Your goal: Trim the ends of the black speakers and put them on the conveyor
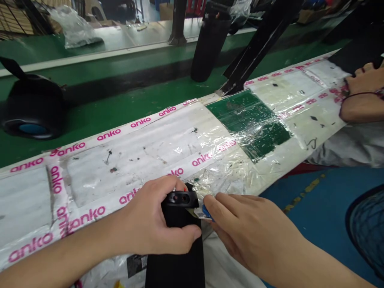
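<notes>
My left hand (153,224) is wrapped around the top of a black cylindrical part (177,256) that stands upright at the near edge of the workbench (126,160). The part has a black end cap with small holes (180,198). My right hand (249,232) pinches a small blue-handled tool (206,213) with a thin blade against the right side of the cap. The fingers of both hands are closed.
The bench is covered in white foam and clear film with pink "anko" tape (108,135). Beyond it runs a green conveyor belt (120,104) carrying a black rounded unit (31,106) and a black cylinder (207,44). Another person's hand and arm (361,94) rest at the right.
</notes>
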Demonstrator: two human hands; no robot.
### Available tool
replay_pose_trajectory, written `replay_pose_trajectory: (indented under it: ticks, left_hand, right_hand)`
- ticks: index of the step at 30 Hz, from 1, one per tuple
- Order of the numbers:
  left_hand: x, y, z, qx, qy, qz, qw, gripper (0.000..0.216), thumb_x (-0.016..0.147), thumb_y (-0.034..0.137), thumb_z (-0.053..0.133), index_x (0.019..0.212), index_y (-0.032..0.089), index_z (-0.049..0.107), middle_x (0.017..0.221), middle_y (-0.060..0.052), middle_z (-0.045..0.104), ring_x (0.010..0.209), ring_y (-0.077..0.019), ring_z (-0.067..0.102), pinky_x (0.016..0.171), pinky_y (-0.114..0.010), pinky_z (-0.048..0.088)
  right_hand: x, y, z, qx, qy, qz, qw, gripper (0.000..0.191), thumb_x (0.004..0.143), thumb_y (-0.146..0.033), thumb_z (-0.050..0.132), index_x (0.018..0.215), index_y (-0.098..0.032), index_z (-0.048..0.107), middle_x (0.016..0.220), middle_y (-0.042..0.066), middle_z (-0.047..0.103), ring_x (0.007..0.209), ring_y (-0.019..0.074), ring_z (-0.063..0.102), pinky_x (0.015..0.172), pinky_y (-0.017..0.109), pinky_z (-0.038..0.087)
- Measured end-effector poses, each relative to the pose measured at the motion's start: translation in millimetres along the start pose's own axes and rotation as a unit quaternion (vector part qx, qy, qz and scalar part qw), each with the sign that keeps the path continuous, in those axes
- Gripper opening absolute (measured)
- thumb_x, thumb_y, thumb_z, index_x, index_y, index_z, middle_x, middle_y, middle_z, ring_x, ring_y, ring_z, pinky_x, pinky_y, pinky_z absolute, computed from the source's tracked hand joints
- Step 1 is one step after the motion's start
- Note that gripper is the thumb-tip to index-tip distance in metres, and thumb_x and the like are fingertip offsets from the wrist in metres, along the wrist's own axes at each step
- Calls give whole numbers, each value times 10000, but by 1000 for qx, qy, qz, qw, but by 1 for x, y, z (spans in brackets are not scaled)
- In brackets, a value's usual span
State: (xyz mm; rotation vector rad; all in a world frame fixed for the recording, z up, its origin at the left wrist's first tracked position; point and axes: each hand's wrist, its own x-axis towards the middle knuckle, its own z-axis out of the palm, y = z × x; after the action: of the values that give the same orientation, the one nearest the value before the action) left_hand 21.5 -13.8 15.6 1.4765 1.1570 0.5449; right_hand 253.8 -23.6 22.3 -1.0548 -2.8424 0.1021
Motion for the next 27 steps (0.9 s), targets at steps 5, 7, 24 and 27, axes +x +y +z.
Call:
replay_pose_trajectory:
  ticks: [5,7,24,27]
  left_hand:
    - [2,0,1,1,6,0,1000,299,648,346,751,766,241,497,713,42,566,632,-149,474,574,-284,402]
    - [2,1,2,6,6,-2,1000,297,643,345,752,768,238,505,708,40,565,629,-150,478,574,-283,404]
    - [2,9,2,71,-15,-24,997,238,686,395,720,751,230,563,682,22,624,605,-169,554,539,-286,414]
    - [-2,11,-1,99,-5,-51,994,276,724,427,739,749,234,544,664,31,604,593,-167,548,508,-272,395]
  right_hand:
    - [0,-1,-1,6,-9,-2,1000,241,915,-76,418,1103,-225,438,708,-40,555,505,187,559,478,336,286]
    - [0,-1,-1,2,-10,1,1000,266,887,-63,425,1093,-231,431,702,-35,554,496,189,555,474,337,274]
    - [19,18,-32,40,-206,-10,978,230,871,-107,605,874,-269,441,614,-44,608,425,210,576,433,343,143]
    - [-2,37,-49,20,-90,-5,996,183,919,-115,518,881,-278,444,625,-37,585,444,198,565,448,372,225]
